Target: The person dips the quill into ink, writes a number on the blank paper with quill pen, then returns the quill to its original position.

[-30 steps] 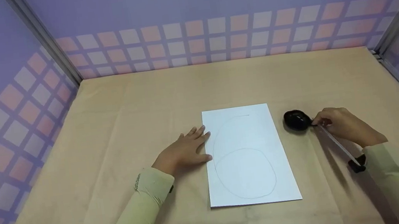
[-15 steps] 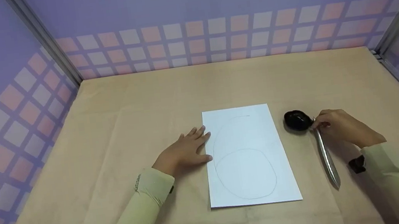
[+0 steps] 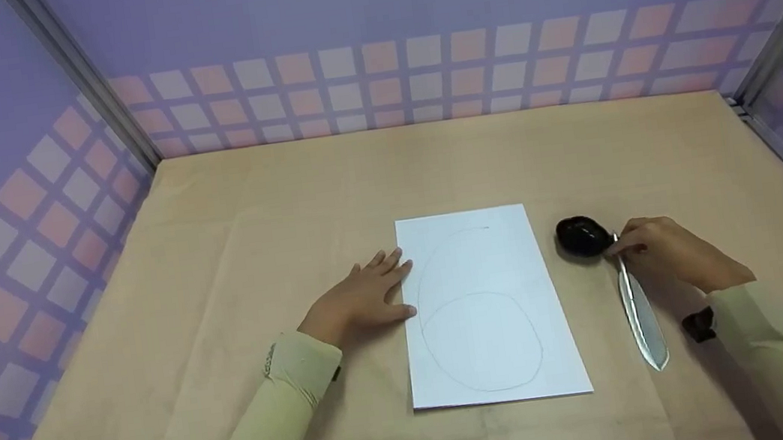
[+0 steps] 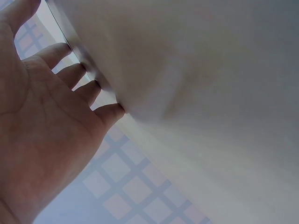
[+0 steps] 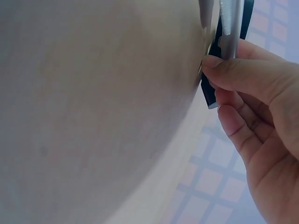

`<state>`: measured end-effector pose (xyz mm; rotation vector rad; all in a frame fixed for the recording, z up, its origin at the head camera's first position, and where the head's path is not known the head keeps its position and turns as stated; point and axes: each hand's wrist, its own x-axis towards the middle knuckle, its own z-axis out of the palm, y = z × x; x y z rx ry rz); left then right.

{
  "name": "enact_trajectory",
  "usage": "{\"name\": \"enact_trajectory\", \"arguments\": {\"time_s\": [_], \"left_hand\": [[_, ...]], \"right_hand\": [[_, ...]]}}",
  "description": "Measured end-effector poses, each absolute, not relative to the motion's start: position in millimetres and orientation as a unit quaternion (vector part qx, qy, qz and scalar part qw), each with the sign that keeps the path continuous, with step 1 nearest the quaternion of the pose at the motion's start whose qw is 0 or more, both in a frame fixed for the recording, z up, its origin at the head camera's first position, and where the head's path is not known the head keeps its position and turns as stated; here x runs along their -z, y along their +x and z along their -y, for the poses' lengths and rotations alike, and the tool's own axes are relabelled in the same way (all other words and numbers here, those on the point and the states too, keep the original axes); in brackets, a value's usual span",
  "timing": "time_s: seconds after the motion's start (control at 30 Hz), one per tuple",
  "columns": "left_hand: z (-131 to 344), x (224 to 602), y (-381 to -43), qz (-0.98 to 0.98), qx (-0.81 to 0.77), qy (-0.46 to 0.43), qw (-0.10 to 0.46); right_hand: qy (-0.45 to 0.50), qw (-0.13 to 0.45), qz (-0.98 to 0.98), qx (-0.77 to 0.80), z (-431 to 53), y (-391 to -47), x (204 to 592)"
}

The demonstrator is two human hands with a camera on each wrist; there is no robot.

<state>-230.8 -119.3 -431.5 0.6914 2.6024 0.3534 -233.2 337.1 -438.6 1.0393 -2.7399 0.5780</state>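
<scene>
My left hand (image 3: 360,300) lies with fingers spread, their tips on the left edge of the white paper (image 3: 472,255). A thin line on the sheet forms a shape like a 6. At the right, my right hand (image 3: 675,251) pinches a quill pen (image 3: 643,323), silvery and feather-shaped, by its narrow end beside a small glossy black dish (image 3: 583,237). The quill's broad end points toward me. In the right wrist view, thumb and fingers of the right hand (image 5: 261,107) close on its silvery shaft (image 5: 230,42), with a dark piece alongside.
A beige cloth covers the table (image 3: 284,211). Purple walls with pink and white squares (image 3: 381,85) stand behind and at both sides, with grey metal posts (image 3: 93,77) at the corners. A dark wristband (image 3: 699,325) sits at the right sleeve.
The quill pen has swung from pointing at the right wrist to pointing nearly straight toward me, and has turned to show its broad face. The left hand, paper and dish stay put.
</scene>
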Motion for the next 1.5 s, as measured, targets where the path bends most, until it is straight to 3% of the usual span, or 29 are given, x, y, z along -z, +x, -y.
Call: {"name": "enact_trajectory", "arguments": {"time_s": [0.93,1.3,1.5], "left_hand": [[121,432,-232,-0.935,-0.127,0.256,0.210],[125,433,-236,-0.932,-0.142,0.251,0.219],[133,433,-239,-0.938,-0.159,0.237,0.196]], "right_hand": [[0.333,0.088,0.911,-0.226,-340,-228,442],[0.288,0.066,0.924,-0.242,-339,-224,434],[0.230,0.066,0.938,-0.249,-334,-221,425]]}}
